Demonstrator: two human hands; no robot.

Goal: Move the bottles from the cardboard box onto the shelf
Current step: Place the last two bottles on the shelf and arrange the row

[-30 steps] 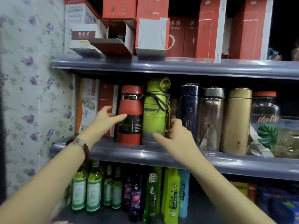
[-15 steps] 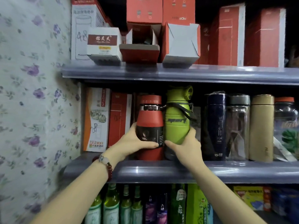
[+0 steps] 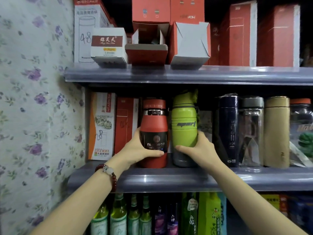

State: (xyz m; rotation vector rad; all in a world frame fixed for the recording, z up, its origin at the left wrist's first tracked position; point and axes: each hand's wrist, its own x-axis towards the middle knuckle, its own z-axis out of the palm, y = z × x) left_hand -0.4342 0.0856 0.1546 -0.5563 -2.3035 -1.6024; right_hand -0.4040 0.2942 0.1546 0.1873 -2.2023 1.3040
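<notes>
— Bottles first: where are they, and what's gripping them?

— Red plastic bottle with a black label (image 3: 153, 133) stands upright on the grey middle shelf (image 3: 177, 178). The left hand (image 3: 135, 150) is clasped around its lower body, thumb across the front of the label, fingers round the far side. That wrist wears a dark red bead bracelet (image 3: 108, 173).

— And the other grip?

— The right hand (image 3: 198, 150) wraps the lime-green sport bottle with a grey base (image 3: 184, 126), thumb in front, fingers behind. It stands just right of the red bottle, nearly touching it, also on the shelf.

— What surrounds the red bottle?

— Left of it, an upright red carton (image 3: 126, 126), then a white-and-orange boxed cup (image 3: 102, 126) against the floral wallpaper (image 3: 33, 99). Right of the green bottle: a navy flask (image 3: 227, 131), a clear bottle with a grey cap (image 3: 251, 133), a tan flask (image 3: 277, 131) and a glass jar with an orange lid (image 3: 301, 126).

— Above and below?

— Above, red and white cartons (image 3: 189, 43) on the upper shelf; below, green glass bottles (image 3: 116, 219) in a row.
</notes>
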